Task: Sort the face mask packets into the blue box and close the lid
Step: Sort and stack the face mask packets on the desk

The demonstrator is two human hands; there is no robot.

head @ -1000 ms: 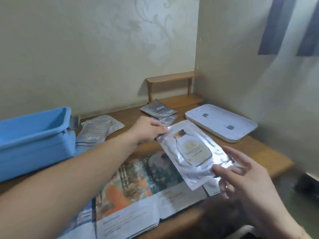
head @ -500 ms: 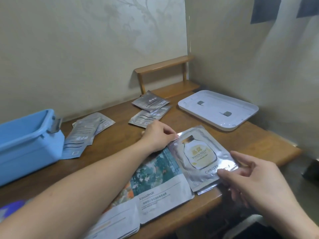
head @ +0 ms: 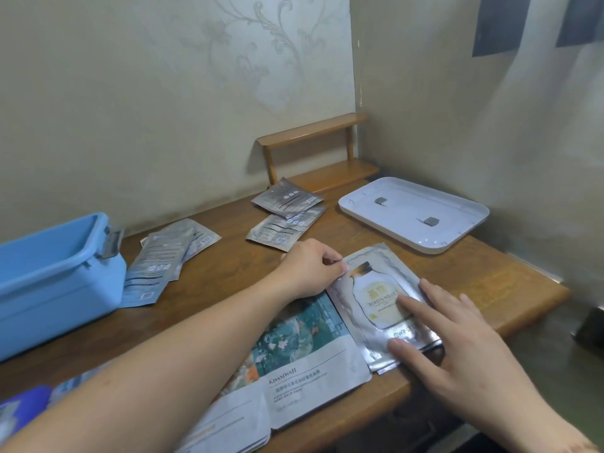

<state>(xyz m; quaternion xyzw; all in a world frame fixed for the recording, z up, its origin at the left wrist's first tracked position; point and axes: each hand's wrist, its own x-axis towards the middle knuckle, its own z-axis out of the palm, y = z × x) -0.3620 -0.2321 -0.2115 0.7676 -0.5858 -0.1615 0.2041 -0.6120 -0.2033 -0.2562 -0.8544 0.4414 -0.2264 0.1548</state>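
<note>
Head view: silver packet (head: 380, 299) now down flat near the front right edge of the desk (head: 490, 282), on top of at least one other silver packet whose corner peeps out beneath. Half a second ago held just clear of the wood between both hands; a second ago lifted well above it. Left hand (head: 310, 273) at the packet's far left corner, thumb and forefinger curled and seemingly pinching that corner, though too small to say for certain. Right hand (head: 454, 344) laid over the near right part, fingers straight and spread, forefinger pressing the printed bottle, thumb on the near edge.

Meaning for the task, as a judgement: sorting into like piles, not yet boxing. Set down on its own kind, so a pile of silver ones building at the front right. Beside it toward the front middle, illustrated packets (head: 304, 361) lying overlapped. Two grey packets (head: 286, 220) near the back edge, just before the wooden shelf (head: 313, 152). Pale packets (head: 166, 259) fanned at the back left, just beside the blue box (head: 49, 282).

Blue box at the left edge, open, inside largely hidden from this angle. White lid (head: 415, 214) upside down at the back right corner, well apart from the box. Nothing visibly boxed; lid step not yet begun. Likely next: release the pile, then carry the piles leftward.
</note>
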